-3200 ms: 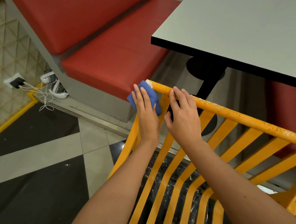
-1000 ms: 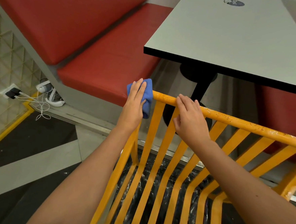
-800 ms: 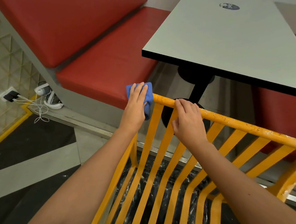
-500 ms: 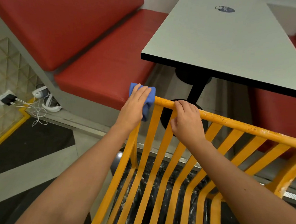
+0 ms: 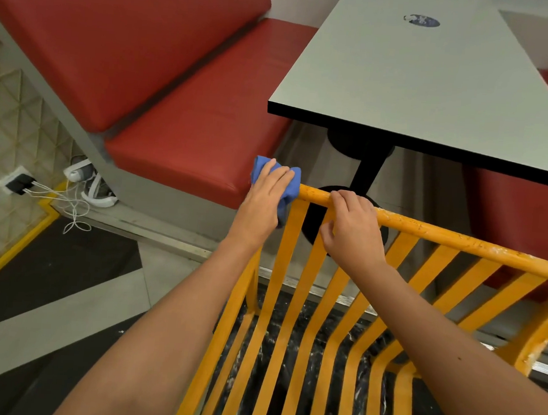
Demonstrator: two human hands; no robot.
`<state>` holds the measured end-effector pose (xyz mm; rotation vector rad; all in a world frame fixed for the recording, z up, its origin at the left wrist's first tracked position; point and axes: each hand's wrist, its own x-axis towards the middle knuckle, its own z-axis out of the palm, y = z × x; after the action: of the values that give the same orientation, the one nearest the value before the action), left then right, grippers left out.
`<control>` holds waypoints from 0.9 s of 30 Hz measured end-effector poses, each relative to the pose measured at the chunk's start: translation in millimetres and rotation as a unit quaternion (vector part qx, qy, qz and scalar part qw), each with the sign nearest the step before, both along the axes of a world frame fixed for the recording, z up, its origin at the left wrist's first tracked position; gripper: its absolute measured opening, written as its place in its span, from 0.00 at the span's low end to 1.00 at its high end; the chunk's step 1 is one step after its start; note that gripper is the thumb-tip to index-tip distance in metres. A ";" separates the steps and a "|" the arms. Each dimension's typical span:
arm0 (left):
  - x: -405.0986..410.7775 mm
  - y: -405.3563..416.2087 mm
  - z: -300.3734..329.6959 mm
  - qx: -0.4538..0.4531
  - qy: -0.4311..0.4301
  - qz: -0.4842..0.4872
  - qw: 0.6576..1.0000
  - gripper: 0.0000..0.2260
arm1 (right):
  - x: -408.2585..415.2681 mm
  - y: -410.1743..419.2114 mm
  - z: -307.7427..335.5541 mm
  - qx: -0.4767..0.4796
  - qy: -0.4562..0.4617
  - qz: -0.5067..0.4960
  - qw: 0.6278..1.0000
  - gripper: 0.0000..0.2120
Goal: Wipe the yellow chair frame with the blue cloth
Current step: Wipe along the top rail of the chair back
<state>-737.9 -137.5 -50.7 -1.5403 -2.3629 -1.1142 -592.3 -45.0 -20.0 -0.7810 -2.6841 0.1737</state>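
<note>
Blue cloth [image 5: 289, 189] apparently hides the chair frame [image 5: 458, 244] corner under left hand [image 5: 263, 203].

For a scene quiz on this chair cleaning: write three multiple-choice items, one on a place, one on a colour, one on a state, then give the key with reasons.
1. Where is the blue cloth?
A. on the grey table
B. at the left end of the chair's top rail
C. on the floor

2. What colour is the bench seat?
A. red
B. green
C. white

3. What is the right hand doing?
A. hanging free
B. holding a cable
C. gripping the top rail

Key: B, the left hand presses the cloth against the rail's left end; A, the cushion is red; C, its fingers curl over the top rail of the yellow chair.
</note>
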 end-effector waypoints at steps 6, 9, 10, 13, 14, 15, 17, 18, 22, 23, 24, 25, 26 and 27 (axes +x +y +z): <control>-14.0 2.7 9.8 0.010 -0.059 0.050 0.997 0.18 | 1.6 1.1 3.2 -0.004 -0.008 0.001 1.000 0.21; 4.4 13.0 3.8 0.011 -0.039 -0.007 0.999 0.19 | 0.4 -0.1 4.1 -0.011 -0.003 -0.007 1.000 0.21; 7.8 15.1 1.1 0.010 -0.021 -0.006 1.000 0.20 | -0.2 -0.6 4.6 -0.014 -0.002 -0.008 1.000 0.20; 3.3 9.0 0.7 -0.001 0.006 -0.023 1.000 0.23 | 0.5 -0.1 5.9 -0.020 -0.005 -0.005 1.000 0.20; -3.0 4.1 1.1 -0.002 0.007 -0.030 1.000 0.23 | 1.2 0.2 6.5 -0.021 -0.008 -0.001 1.000 0.21; -10.2 -0.5 1.7 0.000 -0.003 -0.027 1.000 0.23 | 1.9 0.6 7.5 -0.022 -0.011 0.001 1.000 0.21; -21.2 -3.7 1.8 0.010 -0.055 0.011 0.998 0.21 | 3.0 0.5 8.9 -0.026 -0.015 0.002 1.000 0.21; -23.3 -1.0 1.0 0.012 -0.064 0.031 0.997 0.20 | 2.7 0.2 9.2 -0.026 -0.016 0.001 1.000 0.21; -2.5 18.2 4.4 0.013 -0.047 0.016 0.999 0.20 | 0.1 -1.3 8.3 -0.028 -0.014 -0.010 0.999 0.21; 4.5 22.5 3.9 0.011 -0.043 0.002 0.999 0.20 | -0.3 -1.2 7.4 -0.028 -0.012 -0.012 0.999 0.21; 12.0 26.8 3.0 0.011 -0.038 -0.012 0.999 0.20 | 0.0 -0.6 6.6 -0.028 -0.010 -0.010 1.000 0.21; 20.2 30.4 3.0 0.010 -0.032 -0.024 0.999 0.20 | 0.4 -0.1 6.1 -0.028 -0.008 -0.006 1.000 0.21; 27.1 32.9 2.7 0.010 -0.022 -0.028 0.999 0.20 | 0.9 0.4 5.9 -0.030 -0.006 -0.002 1.000 0.21; 31.0 34.1 2.4 0.011 -0.013 -0.024 1.000 0.20 | 1.5 0.9 6.5 -0.031 -0.008 0.001 0.999 0.21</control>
<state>-706.9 -103.4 -48.3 -1.5940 -2.3320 -1.1733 -590.9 -44.1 -13.5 -0.8005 -2.7059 0.2543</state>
